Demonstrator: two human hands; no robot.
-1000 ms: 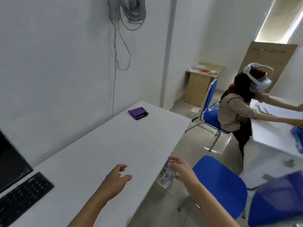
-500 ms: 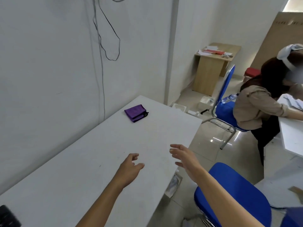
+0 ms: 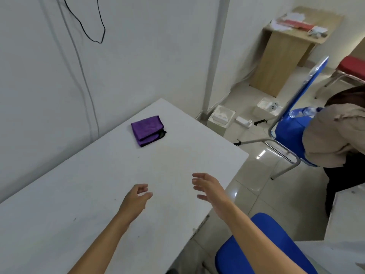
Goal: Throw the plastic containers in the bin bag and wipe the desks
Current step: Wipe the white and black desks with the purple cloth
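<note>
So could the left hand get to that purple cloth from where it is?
Probably yes. The left hand is open and empty over the white desk, and only bare desktop lies between it and the folded purple cloth near the wall, though it needs a forward reach.

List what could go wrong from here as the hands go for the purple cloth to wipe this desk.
1. The folded purple cloth lies far up the desk, well beyond the empty left hand and right hand; reaching may mean leaning far over.
2. The right hand hovers near the desk's edge, with a blue chair close below; stepping forward could bump it.
3. A seated person and their chair crowd the aisle beside the far corner.
</note>
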